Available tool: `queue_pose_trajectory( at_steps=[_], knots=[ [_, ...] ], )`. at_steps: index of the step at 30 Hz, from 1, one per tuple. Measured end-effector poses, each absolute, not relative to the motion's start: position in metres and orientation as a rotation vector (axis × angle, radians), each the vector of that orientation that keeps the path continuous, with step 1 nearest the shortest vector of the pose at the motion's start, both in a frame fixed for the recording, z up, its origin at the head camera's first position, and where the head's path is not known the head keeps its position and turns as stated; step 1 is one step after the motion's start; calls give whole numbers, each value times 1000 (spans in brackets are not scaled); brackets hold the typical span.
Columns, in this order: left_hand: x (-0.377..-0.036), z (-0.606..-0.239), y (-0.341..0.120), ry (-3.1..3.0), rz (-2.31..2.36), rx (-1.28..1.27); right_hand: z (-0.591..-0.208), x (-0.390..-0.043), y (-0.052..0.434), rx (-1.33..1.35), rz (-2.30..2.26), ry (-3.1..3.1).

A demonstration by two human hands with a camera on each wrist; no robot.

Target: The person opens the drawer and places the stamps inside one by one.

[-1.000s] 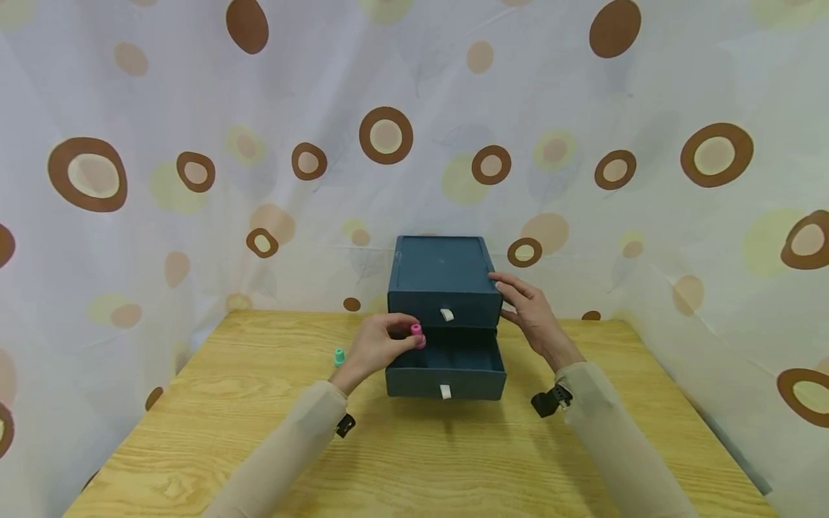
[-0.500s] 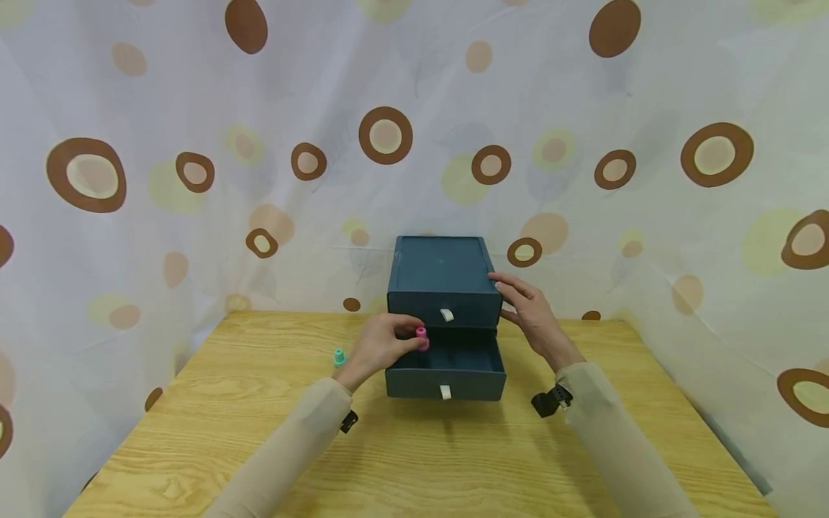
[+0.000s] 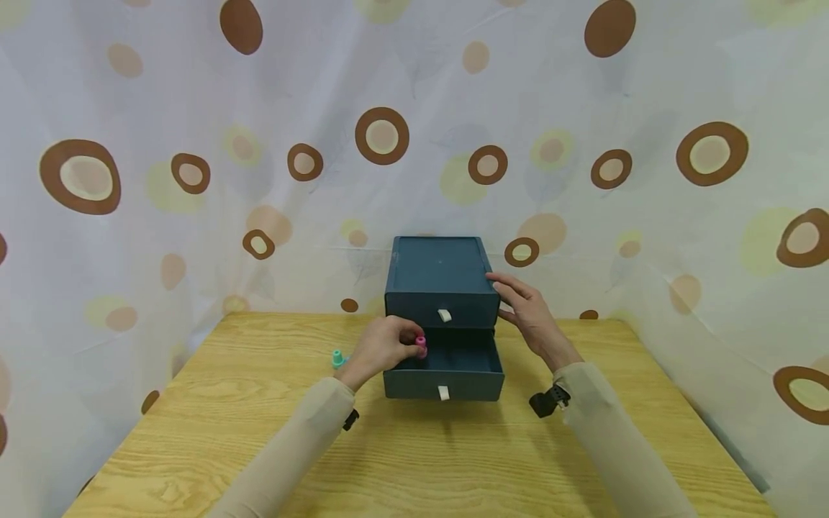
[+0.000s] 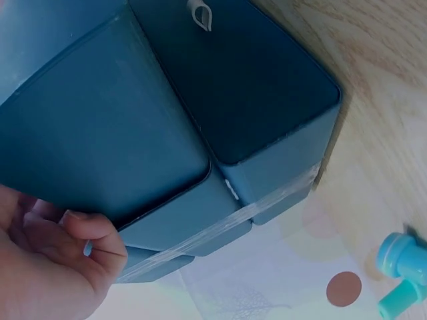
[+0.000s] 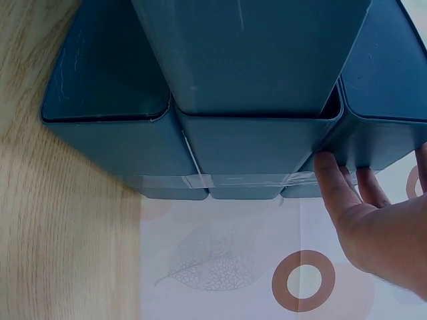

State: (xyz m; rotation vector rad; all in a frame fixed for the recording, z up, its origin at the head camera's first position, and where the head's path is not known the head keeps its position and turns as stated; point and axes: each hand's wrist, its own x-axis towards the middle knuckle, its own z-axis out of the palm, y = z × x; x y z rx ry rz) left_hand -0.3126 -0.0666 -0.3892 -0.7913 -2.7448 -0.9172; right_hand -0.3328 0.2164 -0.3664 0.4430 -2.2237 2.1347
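A dark blue drawer unit stands at the back of the table. In the left wrist view, its middle drawer is the one pulled out. My left hand pinches a small pink cone-shaped piece with a hole in its top, at the left side of that drawer. The left wrist view hides this piece behind the hand. My right hand rests its extended fingers against the unit's upper right side; the right wrist view shows fingertips touching the casing.
On the wooden table, left of the unit, stands a small teal cone-shaped piece. In the left wrist view a blue piece lies against it. White loop tabs hang on the drawer fronts. A patterned curtain is behind.
My left hand has moved slightly right and lowered the pink piece into the pulled-out drawer. The right hand has kept its place on the unit.
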Motion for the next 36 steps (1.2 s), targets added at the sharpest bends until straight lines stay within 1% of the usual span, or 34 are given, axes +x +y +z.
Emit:
queue_pose_trajectory(
  at_steps=[7,14,24,36],
  knots=[
    [-313,-389,-66,-2790,-939,-781,-367,-334,216,439,2131,-2226],
    [-313,-390,-64,-2811,-865,-757,-368,-333,216,442,2138,-2219],
    [-313,-389,-66,-2795,-882,-797,-370,-335,219,486,2135,-2210],
    [-314,-388,-73,-2754,-991,-846,-369,-334,218,456,2145,-2226]
  ],
)
